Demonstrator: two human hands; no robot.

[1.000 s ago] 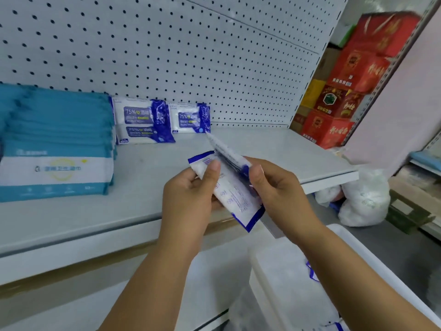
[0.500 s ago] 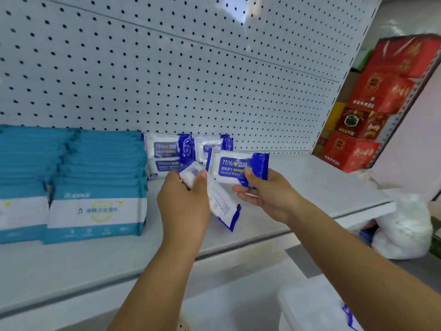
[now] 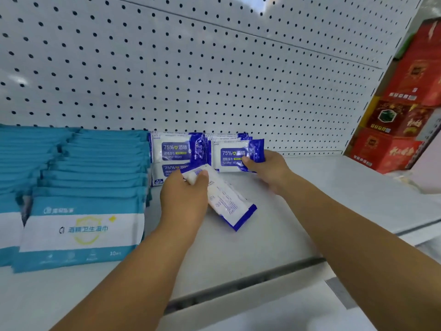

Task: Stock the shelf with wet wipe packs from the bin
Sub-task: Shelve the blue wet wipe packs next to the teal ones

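Since half a second ago the right grip [image 3: 267,170] has gone forward and has carried its wet wipe pack [image 3: 232,158] to the back of the shelf [image 3: 310,199]. There the pack stands upright, its printed face to the camera, in front of the right row of blue-and-white packs [image 3: 229,137] at the pegboard wall [image 3: 214,68]. The thumb lies on the pack's front and the fingers curl behind its right end, so this grip is still grasping it. The left grip [image 3: 183,199] has moved forward a little too. It pinches a second pack [image 3: 229,204] at the upper end; this one slants down to the right, back side up, and whether its blue end touches the shelf I cannot tell. Just left of the right row stands another stack of the same packs [image 3: 175,151]. Farther left, teal packs [image 3: 81,228] lie in overlapping rows.
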